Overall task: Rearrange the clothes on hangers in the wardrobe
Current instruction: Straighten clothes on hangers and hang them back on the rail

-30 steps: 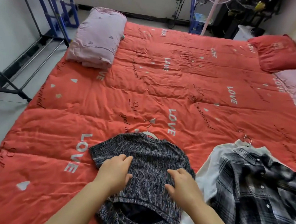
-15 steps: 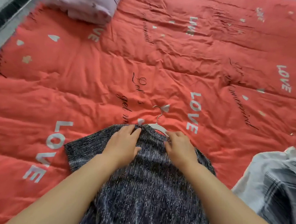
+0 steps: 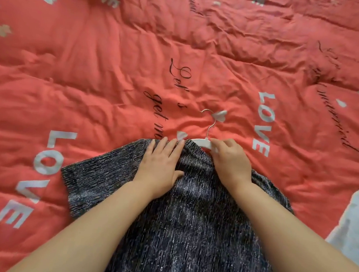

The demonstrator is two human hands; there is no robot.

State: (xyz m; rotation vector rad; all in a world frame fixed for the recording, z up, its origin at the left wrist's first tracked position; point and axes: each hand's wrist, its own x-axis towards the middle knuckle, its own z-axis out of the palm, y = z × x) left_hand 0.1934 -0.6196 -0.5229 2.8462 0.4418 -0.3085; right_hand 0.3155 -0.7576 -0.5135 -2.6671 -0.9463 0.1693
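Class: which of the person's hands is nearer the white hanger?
Right. The right hand pinches the white hanger itself; the left hand lies flat on the dark top, just left of the hanger.

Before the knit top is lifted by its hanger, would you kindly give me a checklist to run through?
1. Right hand holds the hanger: ok, pinching its white bar.
2. Hook free: ok, lying bare on the quilt.
3. Left hand off the knit top: not ok, it rests flat by the collar.
4. Hanger seated in both shoulders: cannot tell, fabric hides it.
5. Knit top clear of the pale garment: cannot tell, the right forearm hides where they might meet.
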